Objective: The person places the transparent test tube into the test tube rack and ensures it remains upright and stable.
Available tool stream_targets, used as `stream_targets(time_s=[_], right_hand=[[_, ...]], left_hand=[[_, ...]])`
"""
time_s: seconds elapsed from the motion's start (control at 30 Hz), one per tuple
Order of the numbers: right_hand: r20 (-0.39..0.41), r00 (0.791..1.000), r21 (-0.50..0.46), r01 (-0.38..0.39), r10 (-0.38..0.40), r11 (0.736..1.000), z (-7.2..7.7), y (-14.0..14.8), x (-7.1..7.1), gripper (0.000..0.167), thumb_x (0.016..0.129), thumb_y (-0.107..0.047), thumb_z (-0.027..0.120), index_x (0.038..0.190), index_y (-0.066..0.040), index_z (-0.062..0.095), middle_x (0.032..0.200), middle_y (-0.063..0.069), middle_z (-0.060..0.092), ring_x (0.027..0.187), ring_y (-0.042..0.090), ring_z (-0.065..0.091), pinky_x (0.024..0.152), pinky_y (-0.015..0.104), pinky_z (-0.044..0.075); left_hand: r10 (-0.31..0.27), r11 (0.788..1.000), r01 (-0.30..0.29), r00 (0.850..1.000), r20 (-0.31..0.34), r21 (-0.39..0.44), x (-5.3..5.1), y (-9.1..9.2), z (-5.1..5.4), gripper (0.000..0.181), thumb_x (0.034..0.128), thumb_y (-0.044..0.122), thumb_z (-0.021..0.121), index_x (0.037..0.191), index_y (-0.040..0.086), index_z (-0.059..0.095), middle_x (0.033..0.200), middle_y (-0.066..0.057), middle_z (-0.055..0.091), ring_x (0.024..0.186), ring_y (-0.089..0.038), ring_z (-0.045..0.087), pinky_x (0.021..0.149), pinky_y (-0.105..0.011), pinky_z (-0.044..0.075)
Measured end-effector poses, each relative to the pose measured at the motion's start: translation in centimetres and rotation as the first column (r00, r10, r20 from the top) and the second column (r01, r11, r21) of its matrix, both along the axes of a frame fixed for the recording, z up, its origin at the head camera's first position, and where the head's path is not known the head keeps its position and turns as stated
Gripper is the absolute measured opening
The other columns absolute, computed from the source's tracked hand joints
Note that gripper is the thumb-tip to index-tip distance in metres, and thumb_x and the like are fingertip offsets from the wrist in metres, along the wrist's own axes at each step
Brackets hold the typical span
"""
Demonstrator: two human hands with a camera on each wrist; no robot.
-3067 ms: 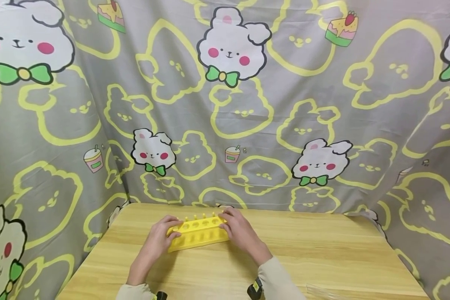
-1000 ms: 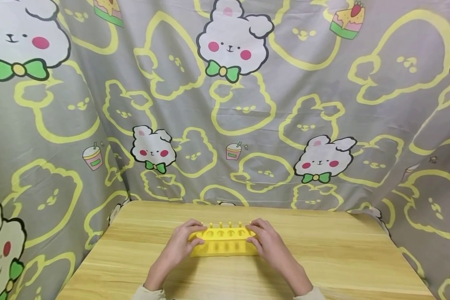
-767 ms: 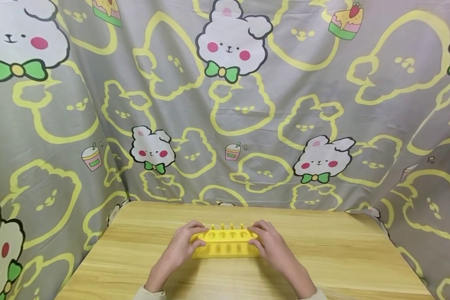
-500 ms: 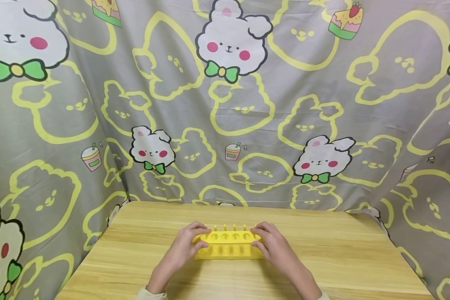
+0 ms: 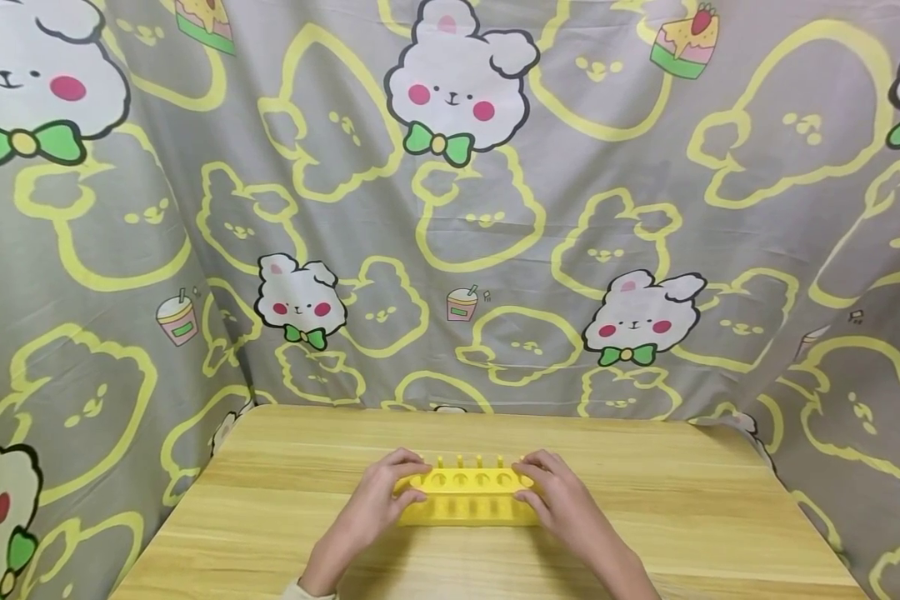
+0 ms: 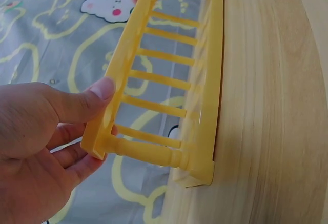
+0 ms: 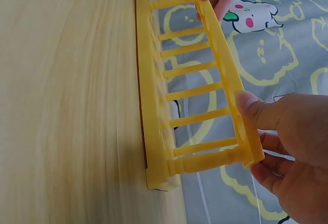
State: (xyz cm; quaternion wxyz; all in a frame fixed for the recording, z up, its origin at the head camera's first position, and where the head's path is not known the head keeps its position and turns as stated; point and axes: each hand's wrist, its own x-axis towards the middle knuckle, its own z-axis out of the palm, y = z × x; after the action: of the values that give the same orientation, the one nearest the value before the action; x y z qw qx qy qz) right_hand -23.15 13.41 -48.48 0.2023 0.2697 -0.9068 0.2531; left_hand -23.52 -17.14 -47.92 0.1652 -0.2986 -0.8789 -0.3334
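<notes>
A yellow plastic test tube rack [image 5: 471,492] stands upright near the middle of the wooden table. Its top plate has a row of round holes, and a row of pegs sticks up behind them. My left hand [image 5: 378,498] grips the top plate at the left end, thumb [image 6: 104,88] on the near edge and fingers on the far side. At the opposite end my right hand [image 5: 564,493] pinches the plate the same way. From the wrist views, thin bars and thicker end posts join the top plate to the base [image 7: 148,96], which lies against or very close to the tabletop.
Wooden tabletop [image 5: 270,475] spreads around the rack on all sides. Behind and at both sides hangs a grey curtain [image 5: 390,208] printed with rabbits and yellow outlines, meeting the table's back edge.
Both hands have shifted the rack to the right and nearer to me, and its slant has straightened. A clear item at the lower right has left the view.
</notes>
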Motion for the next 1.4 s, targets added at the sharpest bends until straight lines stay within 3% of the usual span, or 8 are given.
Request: stream_targets(time_s=[0.43, 0.9, 1.17, 1.4], right_hand=[[-0.063, 0.998, 0.016, 0.012, -0.011, 1.0, 0.1, 0.9, 1.0, 0.038, 0.082, -0.012, 0.086, 0.117, -0.005, 0.075, 0.113, 0.003, 0.065, 0.102, 0.018, 0.061, 0.08, 0.029, 0.059], [-0.017, 1.0, 0.012, 0.002, -0.002, 1.0, 0.1, 1.7, 1.7, 0.038, 0.083, -0.013, 0.085, 0.119, -0.005, 0.074, 0.115, 0.001, 0.064, 0.1, 0.015, 0.06, 0.078, 0.026, 0.059], [-0.051, 0.999, 0.001, -0.012, 0.012, 1.0, 0.0, 2.2, 1.7, 0.038, 0.081, -0.012, 0.087, 0.117, -0.007, 0.075, 0.114, 0.0, 0.064, 0.098, 0.013, 0.059, 0.076, 0.024, 0.058], [-0.029, 0.999, -0.007, -0.02, 0.02, 1.0, 0.2, 2.5, 1.7, 0.038, 0.083, -0.013, 0.085, 0.119, -0.007, 0.075, 0.116, -0.001, 0.064, 0.099, 0.014, 0.06, 0.076, 0.024, 0.058]], left_hand=[[-0.025, 1.0, 0.025, 0.999, 0.026, 0.003, 0.3, 0.7, -0.2, 0.036, 0.0822, 0.002, 0.083, 0.116, -0.002, 0.074, 0.115, -0.008, 0.067, 0.102, -0.022, 0.067, 0.09, -0.028, 0.059], [-0.046, 0.999, 0.046, 0.998, 0.037, 0.016, 0.7, 1.3, -0.5, 0.035, 0.0853, 0.003, 0.081, 0.119, -0.003, 0.073, 0.117, -0.008, 0.066, 0.102, -0.021, 0.067, 0.088, -0.025, 0.059], [-0.054, 0.998, 0.054, 0.998, 0.035, 0.022, 0.8, 1.7, -0.5, 0.035, 0.0843, 0.001, 0.081, 0.118, -0.003, 0.073, 0.117, -0.008, 0.066, 0.102, -0.02, 0.067, 0.086, -0.026, 0.06], [-0.052, 0.999, 0.052, 0.998, 0.034, 0.016, 0.7, 1.9, -0.4, 0.034, 0.0858, 0.004, 0.081, 0.118, -0.003, 0.073, 0.117, -0.005, 0.066, 0.101, -0.018, 0.066, 0.086, -0.026, 0.059]])
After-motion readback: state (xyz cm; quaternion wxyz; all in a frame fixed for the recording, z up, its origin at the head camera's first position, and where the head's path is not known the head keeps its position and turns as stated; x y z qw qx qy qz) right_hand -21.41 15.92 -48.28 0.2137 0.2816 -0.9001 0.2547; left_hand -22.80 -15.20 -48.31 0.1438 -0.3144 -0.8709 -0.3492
